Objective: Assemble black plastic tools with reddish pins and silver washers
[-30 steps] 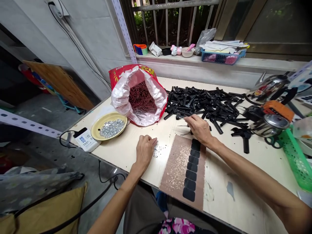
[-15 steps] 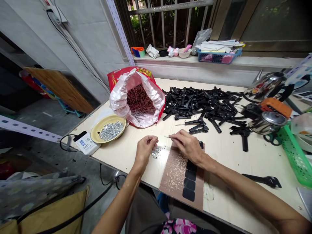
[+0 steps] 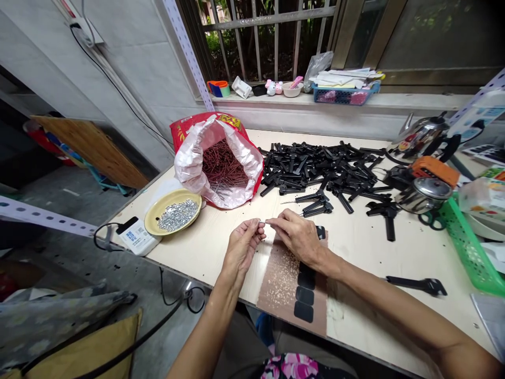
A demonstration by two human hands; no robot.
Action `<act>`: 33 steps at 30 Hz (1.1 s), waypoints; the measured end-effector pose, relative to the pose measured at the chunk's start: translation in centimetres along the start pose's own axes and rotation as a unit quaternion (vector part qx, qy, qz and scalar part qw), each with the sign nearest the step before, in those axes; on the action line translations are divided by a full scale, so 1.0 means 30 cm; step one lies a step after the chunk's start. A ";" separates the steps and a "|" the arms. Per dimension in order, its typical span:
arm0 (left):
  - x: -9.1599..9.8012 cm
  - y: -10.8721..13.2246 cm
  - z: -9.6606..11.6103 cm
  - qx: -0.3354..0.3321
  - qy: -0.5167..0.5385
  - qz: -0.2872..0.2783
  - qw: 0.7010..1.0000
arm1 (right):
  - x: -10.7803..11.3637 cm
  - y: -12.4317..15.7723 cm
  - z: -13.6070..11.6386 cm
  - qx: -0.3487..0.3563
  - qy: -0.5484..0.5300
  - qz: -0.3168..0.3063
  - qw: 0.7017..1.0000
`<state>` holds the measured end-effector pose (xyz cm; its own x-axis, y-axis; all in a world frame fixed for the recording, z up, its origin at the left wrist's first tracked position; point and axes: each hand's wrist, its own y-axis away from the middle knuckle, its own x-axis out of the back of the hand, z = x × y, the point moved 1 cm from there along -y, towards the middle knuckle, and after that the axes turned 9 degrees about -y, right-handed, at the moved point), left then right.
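Observation:
My left hand is closed in a pinch, thumb against fingers, on a tiny piece whose kind I cannot make out. My right hand pinches a thin metal pin, its end meeting the left fingertips. Both hands are just above the table, the right one over a brown board with pale specks and several black rounded pads. Left of them, a yellow plate carries small silver metal pieces. Behind stands a red bag of long reddish-brown screws.
Black plastic handles lie heaped behind my right hand; a single one lies at right. A kettle, a lidded metal pot and a green basket line the right side. A white box sits at the left edge.
My two hands have come together, so the pin's end now meets the left fingertips. The left hand has turned, its palm showing more. The view has shifted slightly.

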<state>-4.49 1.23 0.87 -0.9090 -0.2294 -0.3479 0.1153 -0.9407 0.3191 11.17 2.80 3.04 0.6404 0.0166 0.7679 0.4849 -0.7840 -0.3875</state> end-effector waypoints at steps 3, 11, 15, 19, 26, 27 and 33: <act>-0.001 0.002 0.000 -0.008 -0.014 0.009 1.000 | 0.003 0.001 -0.004 0.013 0.041 0.007 0.999; -0.014 -0.001 -0.016 -0.046 -0.077 0.030 0.996 | 0.010 0.012 -0.013 0.056 0.139 0.021 0.989; -0.014 -0.003 -0.023 -0.053 -0.097 0.021 0.994 | 0.008 0.019 -0.005 0.056 0.182 0.013 0.982; -0.009 -0.005 -0.028 -0.047 -0.095 0.004 0.994 | 0.010 0.024 0.001 0.071 0.200 0.011 0.977; -0.019 -0.012 -0.031 -0.037 -0.079 -0.003 0.996 | -0.003 0.037 0.013 0.056 0.174 0.020 0.983; -0.022 -0.011 -0.034 -0.037 -0.075 -0.004 0.997 | -0.009 0.039 0.016 0.050 0.166 0.025 0.985; -0.040 -0.003 -0.049 -0.055 -0.051 0.013 0.997 | -0.021 0.045 0.021 0.030 0.157 0.050 0.986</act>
<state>-2.81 1.24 -0.04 -0.9403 -0.2334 -0.2478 0.1781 -0.9577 0.2262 11.81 2.11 1.72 0.4745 -0.2592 0.8412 0.4692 -0.7341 -0.4908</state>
